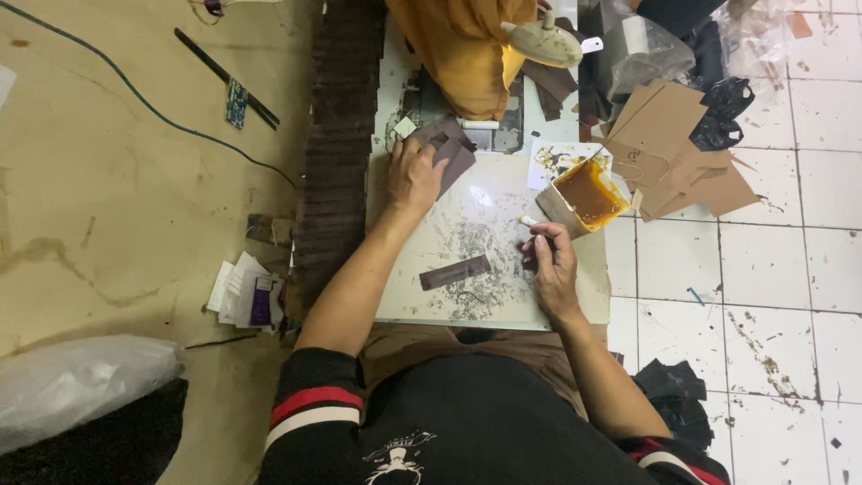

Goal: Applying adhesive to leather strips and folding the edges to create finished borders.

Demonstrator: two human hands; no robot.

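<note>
Lying flat between hands, dark brown strip point(455, 272) (thin, rectangular, slightly tilted).

My white work board point(575, 296) is smeared with grey glue marks. On it lie a dark brown strip point(455, 272), a stack of brown pieces point(452, 153) at its far edge, and a box of amber glue point(588, 193) on its right corner.
</note>
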